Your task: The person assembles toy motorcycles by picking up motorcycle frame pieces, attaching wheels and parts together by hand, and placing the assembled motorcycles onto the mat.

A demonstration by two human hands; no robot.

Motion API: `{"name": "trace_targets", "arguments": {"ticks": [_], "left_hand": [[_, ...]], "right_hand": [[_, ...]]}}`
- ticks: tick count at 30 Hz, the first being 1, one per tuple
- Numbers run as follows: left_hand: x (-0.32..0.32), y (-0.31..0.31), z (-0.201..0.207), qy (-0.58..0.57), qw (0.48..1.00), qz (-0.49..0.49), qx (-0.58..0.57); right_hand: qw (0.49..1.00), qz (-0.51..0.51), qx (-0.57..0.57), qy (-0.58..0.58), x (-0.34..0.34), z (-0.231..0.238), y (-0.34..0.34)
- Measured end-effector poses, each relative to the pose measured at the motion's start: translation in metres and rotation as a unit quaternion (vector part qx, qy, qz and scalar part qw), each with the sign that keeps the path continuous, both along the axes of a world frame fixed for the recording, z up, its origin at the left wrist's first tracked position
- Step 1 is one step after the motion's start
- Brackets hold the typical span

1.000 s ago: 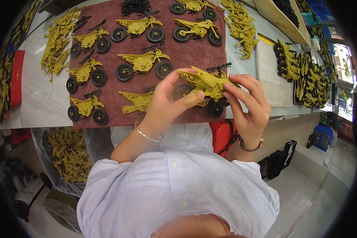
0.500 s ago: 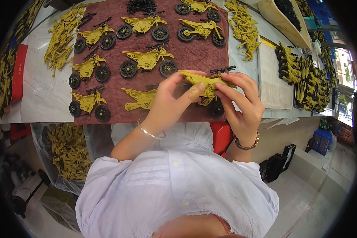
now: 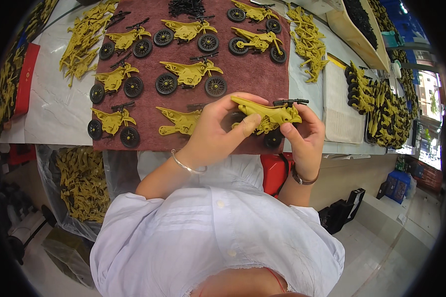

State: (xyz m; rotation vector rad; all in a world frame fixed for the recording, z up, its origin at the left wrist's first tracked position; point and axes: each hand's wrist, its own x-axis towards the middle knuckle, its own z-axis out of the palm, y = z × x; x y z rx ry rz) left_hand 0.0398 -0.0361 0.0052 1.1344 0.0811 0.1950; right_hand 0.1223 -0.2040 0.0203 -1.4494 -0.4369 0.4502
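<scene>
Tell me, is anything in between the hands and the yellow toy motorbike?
No, nothing visible is in the way. The left hand and the right hand both touch the yellow toy motorbike directly. Its black handlebar sits on top, near the right hand, without blocking the hold.
</scene>
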Motion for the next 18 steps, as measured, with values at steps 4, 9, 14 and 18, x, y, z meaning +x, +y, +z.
{"name": "trace_targets", "arguments": {"ticks": [4, 9, 14, 18], "left_hand": [[0.000, 0.004, -0.001, -0.039, 0.996, -0.005, 0.077], [0.003, 0.009, 0.001, -0.024, 0.997, -0.012, 0.069], [0.001, 0.004, -0.001, -0.048, 0.974, -0.025, -0.221], [0.001, -0.006, -0.003, -0.001, 0.990, 0.007, -0.143]], "right_hand": [[0.999, 0.025, 0.030, 0.020, -0.002, 0.000, 0.002], [0.999, 0.039, 0.030, 0.019, -0.003, -0.004, 0.002], [0.980, -0.032, 0.165, 0.106, -0.007, -0.012, 0.010], [0.962, -0.055, 0.217, 0.155, -0.015, -0.014, 0.019]]}}
